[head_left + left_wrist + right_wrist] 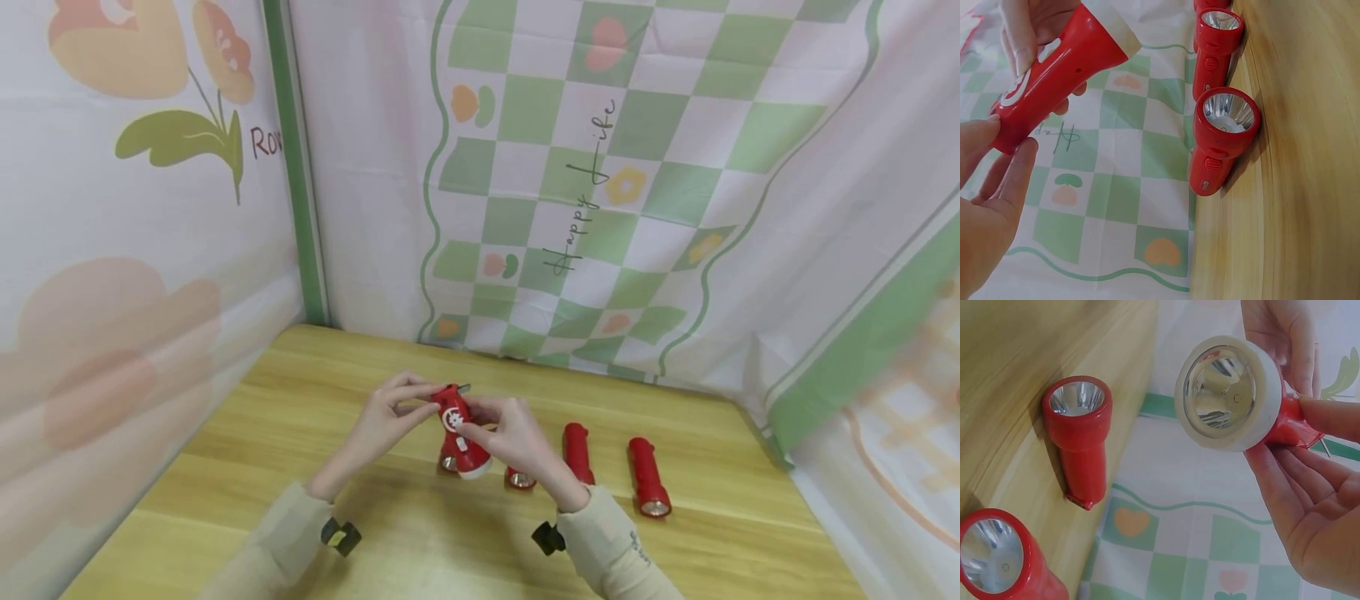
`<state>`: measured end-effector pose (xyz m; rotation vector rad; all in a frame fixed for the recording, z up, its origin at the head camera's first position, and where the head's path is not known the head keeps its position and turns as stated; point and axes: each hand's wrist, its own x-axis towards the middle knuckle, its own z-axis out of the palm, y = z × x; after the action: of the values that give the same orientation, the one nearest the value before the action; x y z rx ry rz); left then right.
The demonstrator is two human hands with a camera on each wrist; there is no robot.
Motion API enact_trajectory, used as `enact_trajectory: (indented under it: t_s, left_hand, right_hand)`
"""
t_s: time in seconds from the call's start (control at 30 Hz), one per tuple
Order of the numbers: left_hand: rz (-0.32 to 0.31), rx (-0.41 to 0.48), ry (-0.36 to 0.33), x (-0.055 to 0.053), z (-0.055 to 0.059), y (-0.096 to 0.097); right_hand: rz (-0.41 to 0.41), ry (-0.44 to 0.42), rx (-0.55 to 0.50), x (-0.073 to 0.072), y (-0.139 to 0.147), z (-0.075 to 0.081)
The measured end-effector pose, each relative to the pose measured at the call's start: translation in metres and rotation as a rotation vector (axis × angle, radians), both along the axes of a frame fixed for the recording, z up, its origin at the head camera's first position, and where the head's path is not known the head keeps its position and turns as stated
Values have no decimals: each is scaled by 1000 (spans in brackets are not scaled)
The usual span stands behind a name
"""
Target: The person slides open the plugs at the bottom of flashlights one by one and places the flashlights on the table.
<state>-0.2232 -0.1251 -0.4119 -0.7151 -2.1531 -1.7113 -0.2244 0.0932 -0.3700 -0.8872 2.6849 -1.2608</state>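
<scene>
Both hands hold a red flashlight above the table, its wide white-rimmed head tilted down toward the person. My left hand pinches the tail end between thumb and fingers. With the thumb near the white switch and round white emblem, my right hand grips the body from the other side. A thin metal prong sticks out at the tail. In the right wrist view the flashlight's clear lens and reflector face the camera.
Several smaller all-red flashlights stand in a row on the wooden table, including one partly behind my right wrist and one at the far right. Another shows behind the held flashlight. Printed curtains border the table.
</scene>
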Motion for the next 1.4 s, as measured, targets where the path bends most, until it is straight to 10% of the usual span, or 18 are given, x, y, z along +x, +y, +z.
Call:
enact_trajectory:
  t_s: [1.4]
  left_hand:
    - [158, -18, -155, -3, -1, 2]
  right_hand:
    - [-87, -110, -108, -8, -18, -15]
